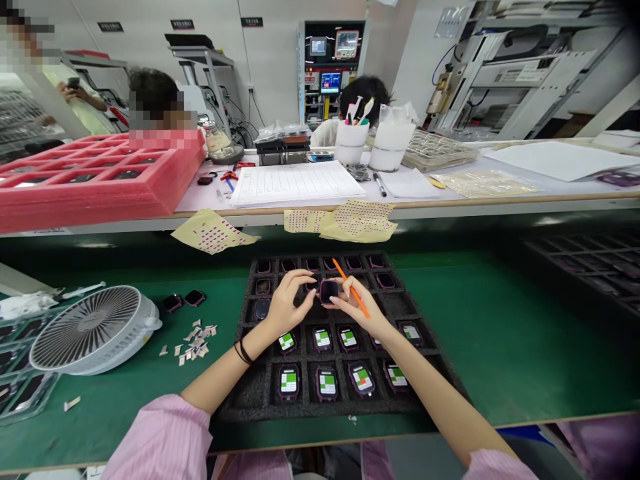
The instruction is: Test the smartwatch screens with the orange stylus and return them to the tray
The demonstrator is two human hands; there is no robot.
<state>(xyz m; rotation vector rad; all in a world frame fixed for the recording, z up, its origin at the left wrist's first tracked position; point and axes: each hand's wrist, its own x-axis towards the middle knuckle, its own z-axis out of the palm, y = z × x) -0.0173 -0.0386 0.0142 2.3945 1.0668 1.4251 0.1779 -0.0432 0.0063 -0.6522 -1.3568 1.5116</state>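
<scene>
Our right fingers point(349, 307) hold a watch point(329, 291) facing us, and a slanted orange stick point(351, 288). Left fingers point(297, 278) curve wide. Wall signs point(183, 25) look blurry.

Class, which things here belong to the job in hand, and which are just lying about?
Belongs, I'd judge:
dark-screened watch, in the right hand
orange stick, same hand
black foam tray

Probably just lying about:
white fan
black pen
white pen cup
</scene>
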